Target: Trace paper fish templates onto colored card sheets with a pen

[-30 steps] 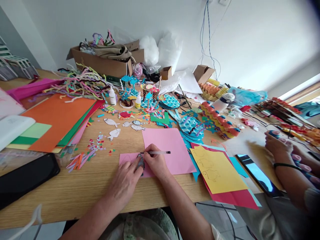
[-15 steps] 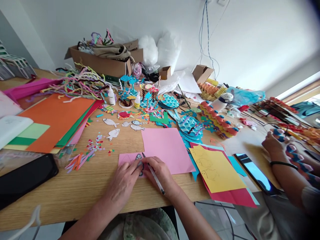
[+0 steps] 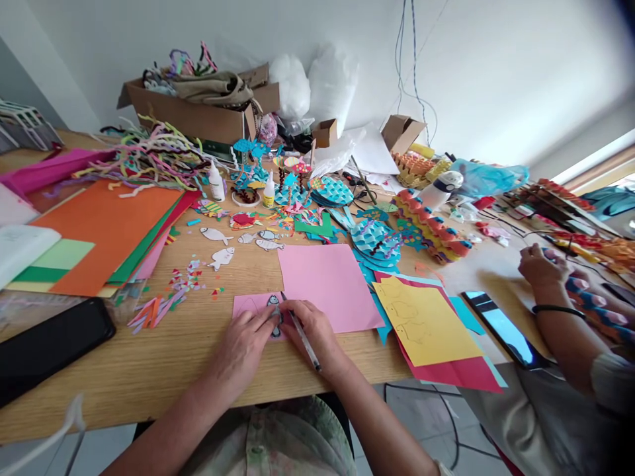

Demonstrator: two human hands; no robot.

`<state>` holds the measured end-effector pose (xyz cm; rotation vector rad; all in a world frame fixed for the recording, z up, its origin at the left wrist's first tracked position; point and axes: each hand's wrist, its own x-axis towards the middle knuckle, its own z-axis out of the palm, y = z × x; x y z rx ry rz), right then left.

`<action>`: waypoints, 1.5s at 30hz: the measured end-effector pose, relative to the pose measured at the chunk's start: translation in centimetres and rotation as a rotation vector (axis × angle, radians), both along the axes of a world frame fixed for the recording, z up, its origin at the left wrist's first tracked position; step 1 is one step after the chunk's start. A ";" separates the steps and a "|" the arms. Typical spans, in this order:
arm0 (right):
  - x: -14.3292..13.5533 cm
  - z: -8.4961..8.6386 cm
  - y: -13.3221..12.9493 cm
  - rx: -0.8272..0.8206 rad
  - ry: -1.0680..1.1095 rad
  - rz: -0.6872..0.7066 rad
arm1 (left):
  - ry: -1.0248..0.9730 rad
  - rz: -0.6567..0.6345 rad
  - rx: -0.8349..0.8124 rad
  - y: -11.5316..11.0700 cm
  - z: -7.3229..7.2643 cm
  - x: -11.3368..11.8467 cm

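A small grey paper fish [image 3: 273, 302] lies on a narrow pink strip [image 3: 248, 303], which has a faint outline on its left part. My left hand [image 3: 244, 349] rests with fingers stretched across the fish, pressing it against the strip and hiding part of it. In my right hand [image 3: 313, 334] is a pen [image 3: 304, 338], pinched between thumb and fingers, its upper end leaning back toward me. The pen's tip is at the fish's right edge. Beyond the strip lies a larger pink sheet [image 3: 325, 284]. White paper fish cutouts [image 3: 221, 258] lie farther left.
Yellow paper with drawn fish [image 3: 426, 324] and a phone [image 3: 501, 327] lie right; another phone [image 3: 54, 347] and coloured sheets [image 3: 119, 225] lie left. Paper scraps [image 3: 186, 284], glue bottles [image 3: 216, 182] and blue crafts [image 3: 374, 238] spread about. A co-worker's hand [image 3: 543, 268] holds a painted piece at right.
The whole view has shifted slightly, so things sit a little higher in the picture. My hands keep nearly the same place on the fish and strip. The co-worker's hand has moved slightly.
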<state>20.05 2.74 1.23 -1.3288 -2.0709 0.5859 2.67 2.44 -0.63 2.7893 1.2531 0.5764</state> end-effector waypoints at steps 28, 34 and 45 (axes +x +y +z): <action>-1.2 0.2 3.7 -0.255 0.354 -0.220 | 0.135 0.099 -0.119 -0.1 1.6 1.0; -1.3 0.2 3.6 -0.253 0.349 -0.196 | 0.098 0.097 -0.104 -0.2 1.4 1.0; -1.3 0.3 3.6 -0.268 0.351 -0.197 | 0.082 0.104 -0.102 -0.2 1.3 1.0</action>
